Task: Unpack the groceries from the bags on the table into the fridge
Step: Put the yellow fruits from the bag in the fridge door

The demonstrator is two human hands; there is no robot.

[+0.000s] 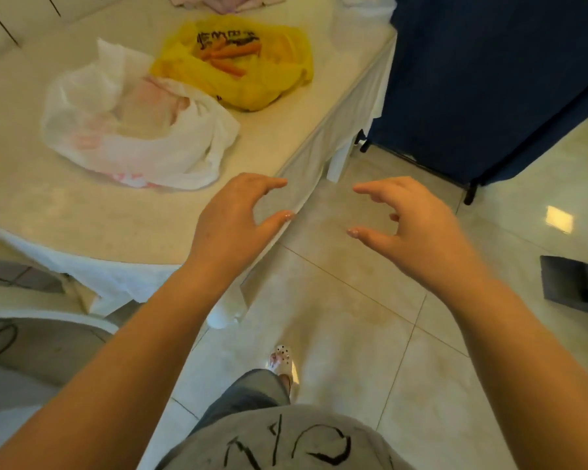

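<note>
Head view: left hand [231, 218] and right hand [411, 222] both empty, fingers loosely spread, hovering by table [82, 212] edge near white bag [143, 130].

Two plastic bags on the cream counter [123, 212], well apart from the near edge. White bag [133, 130]: thin, translucent, crumpled, slumped open, mouth gaping upward; pale pinkish contents showing through, not identifiable; faint pink print along the lower side. Yellow bag [238, 62]: just beyond and right of the white one, touching or nearly so, lying flat and open, dark printed lettering across the top. Several orange carrots [230, 54] lying loose inside the yellow bag's mouth, roughly side by side, tips pointing right and upward.
</note>
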